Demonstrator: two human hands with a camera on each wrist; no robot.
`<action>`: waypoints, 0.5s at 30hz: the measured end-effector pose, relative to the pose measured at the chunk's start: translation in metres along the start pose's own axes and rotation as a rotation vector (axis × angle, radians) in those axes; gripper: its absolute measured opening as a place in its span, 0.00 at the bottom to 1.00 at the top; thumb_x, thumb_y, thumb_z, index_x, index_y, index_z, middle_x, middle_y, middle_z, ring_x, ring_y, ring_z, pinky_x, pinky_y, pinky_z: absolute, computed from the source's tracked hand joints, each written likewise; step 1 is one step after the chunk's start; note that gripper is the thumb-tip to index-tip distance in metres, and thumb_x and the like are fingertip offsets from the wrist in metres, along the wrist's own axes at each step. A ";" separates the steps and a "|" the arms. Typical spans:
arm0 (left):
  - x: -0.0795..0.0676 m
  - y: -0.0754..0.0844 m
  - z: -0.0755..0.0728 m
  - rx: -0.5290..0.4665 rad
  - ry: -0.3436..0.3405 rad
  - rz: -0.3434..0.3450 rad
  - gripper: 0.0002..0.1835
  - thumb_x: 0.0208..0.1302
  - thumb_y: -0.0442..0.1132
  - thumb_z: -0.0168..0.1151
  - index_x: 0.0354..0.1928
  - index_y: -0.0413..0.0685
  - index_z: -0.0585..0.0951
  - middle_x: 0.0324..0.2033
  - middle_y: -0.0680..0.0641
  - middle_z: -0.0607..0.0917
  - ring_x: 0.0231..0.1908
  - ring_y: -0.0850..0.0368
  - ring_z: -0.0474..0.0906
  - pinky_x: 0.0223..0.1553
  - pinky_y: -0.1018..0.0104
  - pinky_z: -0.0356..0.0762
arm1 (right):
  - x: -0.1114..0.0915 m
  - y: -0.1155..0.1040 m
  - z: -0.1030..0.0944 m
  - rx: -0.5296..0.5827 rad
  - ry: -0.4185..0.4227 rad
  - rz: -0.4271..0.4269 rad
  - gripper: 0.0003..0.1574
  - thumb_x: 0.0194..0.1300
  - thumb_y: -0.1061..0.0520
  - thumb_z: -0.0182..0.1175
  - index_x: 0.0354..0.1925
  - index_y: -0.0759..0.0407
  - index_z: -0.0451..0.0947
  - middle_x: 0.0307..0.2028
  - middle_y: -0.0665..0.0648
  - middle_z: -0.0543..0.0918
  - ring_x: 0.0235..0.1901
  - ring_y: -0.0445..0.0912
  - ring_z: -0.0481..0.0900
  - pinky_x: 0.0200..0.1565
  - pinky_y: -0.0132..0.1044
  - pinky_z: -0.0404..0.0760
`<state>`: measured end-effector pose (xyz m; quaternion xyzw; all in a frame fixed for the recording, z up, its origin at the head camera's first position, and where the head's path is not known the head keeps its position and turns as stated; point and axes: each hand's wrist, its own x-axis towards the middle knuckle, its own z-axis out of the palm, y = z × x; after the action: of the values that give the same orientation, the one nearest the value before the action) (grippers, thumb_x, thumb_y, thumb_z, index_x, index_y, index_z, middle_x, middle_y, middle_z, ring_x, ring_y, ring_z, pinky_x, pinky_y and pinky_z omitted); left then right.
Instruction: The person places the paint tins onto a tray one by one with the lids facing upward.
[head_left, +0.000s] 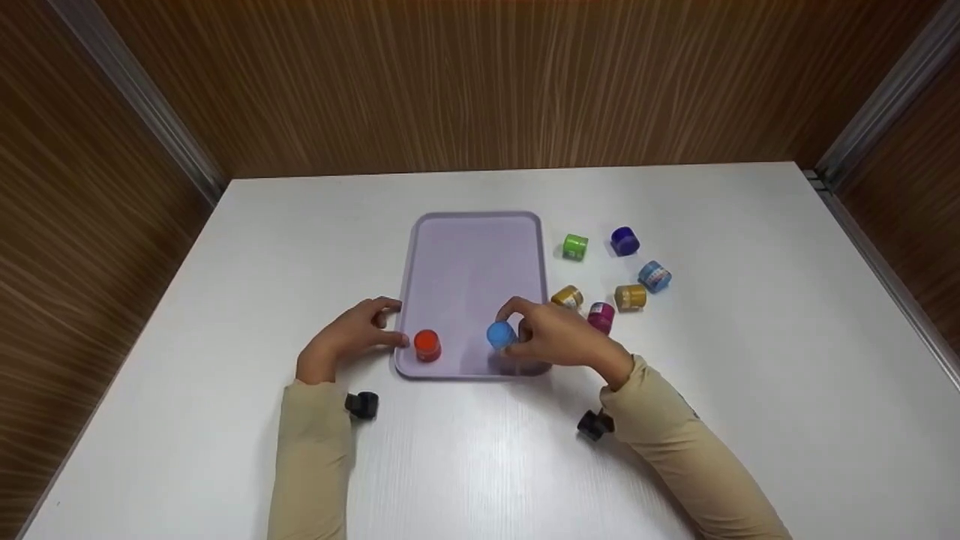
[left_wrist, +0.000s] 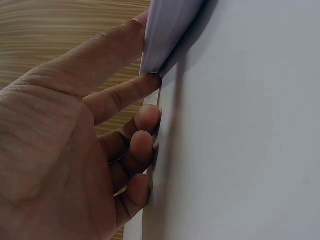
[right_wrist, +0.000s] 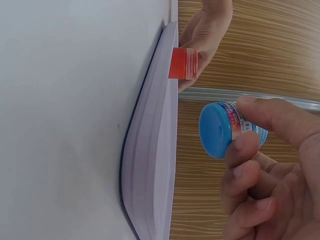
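Note:
My right hand (head_left: 559, 334) pinches a small blue paint jar (right_wrist: 216, 130) with a printed label between thumb and fingers. In the right wrist view this jar is raised above the lilac tray (head_left: 476, 262), over its near right part. My left hand (head_left: 350, 337) touches the tray's left rim, thumb and index fingertips apart along it. Seen from the left wrist, its other fingers are bent near the white table. A red jar (head_left: 427, 345) stands upright in the tray's near left corner, close to my left thumb.
Right of the tray lie a green jar (head_left: 575, 247), a purple jar (head_left: 625, 241), a light blue jar (head_left: 655, 277), a magenta jar (head_left: 601, 317) and two yellow jars, one (head_left: 568, 297) beside the tray's rim. Wood-grain panels (head_left: 495, 82) enclose the white table (head_left: 465, 457).

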<state>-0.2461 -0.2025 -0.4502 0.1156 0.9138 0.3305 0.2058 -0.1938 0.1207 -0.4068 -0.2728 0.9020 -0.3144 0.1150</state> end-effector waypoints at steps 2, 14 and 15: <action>0.000 0.000 0.000 0.000 0.000 0.005 0.39 0.55 0.50 0.70 0.67 0.43 0.68 0.41 0.45 0.71 0.45 0.51 0.65 0.48 0.58 0.64 | 0.001 -0.001 0.001 0.007 -0.002 0.002 0.24 0.57 0.56 0.66 0.51 0.58 0.73 0.19 0.48 0.72 0.18 0.37 0.65 0.20 0.29 0.62; -0.001 0.003 0.000 0.001 0.007 0.000 0.39 0.54 0.48 0.71 0.66 0.42 0.69 0.36 0.47 0.70 0.41 0.53 0.65 0.43 0.61 0.62 | 0.010 -0.005 0.010 0.030 -0.014 -0.013 0.23 0.56 0.57 0.66 0.50 0.57 0.73 0.19 0.49 0.74 0.18 0.38 0.66 0.21 0.30 0.62; -0.001 0.003 0.000 0.002 0.006 0.002 0.39 0.54 0.48 0.71 0.66 0.42 0.69 0.36 0.47 0.70 0.40 0.53 0.65 0.43 0.61 0.62 | 0.011 -0.005 0.010 0.032 -0.016 -0.011 0.23 0.56 0.57 0.66 0.50 0.57 0.73 0.19 0.49 0.74 0.18 0.38 0.66 0.21 0.30 0.62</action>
<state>-0.2451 -0.2002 -0.4478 0.1157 0.9147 0.3301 0.2024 -0.1964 0.1062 -0.4121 -0.2783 0.8944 -0.3270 0.1250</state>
